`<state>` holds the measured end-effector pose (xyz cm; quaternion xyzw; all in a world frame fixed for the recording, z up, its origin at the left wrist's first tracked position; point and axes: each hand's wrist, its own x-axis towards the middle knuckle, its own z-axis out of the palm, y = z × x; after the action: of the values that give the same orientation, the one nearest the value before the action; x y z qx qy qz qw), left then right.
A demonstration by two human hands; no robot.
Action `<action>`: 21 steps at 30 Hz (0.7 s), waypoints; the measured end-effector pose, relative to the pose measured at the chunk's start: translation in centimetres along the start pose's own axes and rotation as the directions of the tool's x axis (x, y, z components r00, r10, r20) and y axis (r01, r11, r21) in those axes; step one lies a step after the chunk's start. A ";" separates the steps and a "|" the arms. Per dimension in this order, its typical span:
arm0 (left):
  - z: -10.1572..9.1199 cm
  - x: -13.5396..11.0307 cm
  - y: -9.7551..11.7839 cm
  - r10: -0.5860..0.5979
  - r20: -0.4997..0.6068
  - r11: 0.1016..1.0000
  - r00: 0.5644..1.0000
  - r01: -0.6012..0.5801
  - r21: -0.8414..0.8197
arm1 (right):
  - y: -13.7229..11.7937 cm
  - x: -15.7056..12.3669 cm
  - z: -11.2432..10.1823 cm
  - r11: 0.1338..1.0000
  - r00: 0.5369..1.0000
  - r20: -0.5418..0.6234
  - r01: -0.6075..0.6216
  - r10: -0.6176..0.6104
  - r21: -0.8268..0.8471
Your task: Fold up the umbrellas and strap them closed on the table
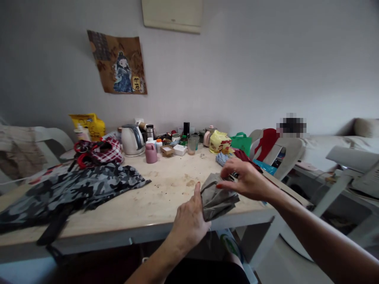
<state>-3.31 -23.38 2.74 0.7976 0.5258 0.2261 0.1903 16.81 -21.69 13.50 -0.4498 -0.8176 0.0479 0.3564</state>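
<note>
A grey folded umbrella (pixel 219 201), its pleated fabric loosely bunched, is held over the front edge of the table. My left hand (pixel 191 219) is closed around its lower left side, with one finger pointing up along the fabric. At the top of the bundle is my right hand (pixel 244 179), curved, with a gap between thumb and fingers; the thumb tip lies against the cloth. Something small and pale shows in that gap, too small to make out. A grey camouflage umbrella (pixel 89 185) with a black handle (pixel 55 225) lies on the left of the table.
Across the back of the table (pixel 168 177) stand a white kettle (pixel 132 140), a pink flask (pixel 151 154), small boxes, a glass (pixel 192 146) and a yellow bag (pixel 220 142). A checked cloth (pixel 111 152) lies left. Chairs flank the table; a person's blurred head (pixel 292 127) is at right.
</note>
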 end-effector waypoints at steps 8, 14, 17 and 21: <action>0.0 0.1 0.2 0.061 0.016 0.998 0.998 -0.061 0.007 | 0.0 0.0 1.7 0.802 0.916 0.150 -0.399 0.373 0.445; 0.5 0.0 -1.1 0.155 0.023 0.988 0.988 -0.155 -0.021 | 1.0 1.2 0.6 0.715 0.919 -0.088 -0.236 0.384 0.658; 0.6 -0.1 -1.3 0.123 0.078 0.992 0.989 -0.119 -0.051 | 0.5 0.9 -0.3 0.852 0.980 -0.046 -0.145 0.194 0.503; 0.5 -0.3 -1.0 0.124 0.093 0.992 0.988 -0.124 -0.006 | 0.6 0.5 0.6 0.969 0.940 0.336 -0.142 0.067 0.204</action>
<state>-3.85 -23.30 1.75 0.8385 0.4655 0.2002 0.2004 16.63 -20.78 13.12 -0.4354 -0.8293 0.2328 0.2617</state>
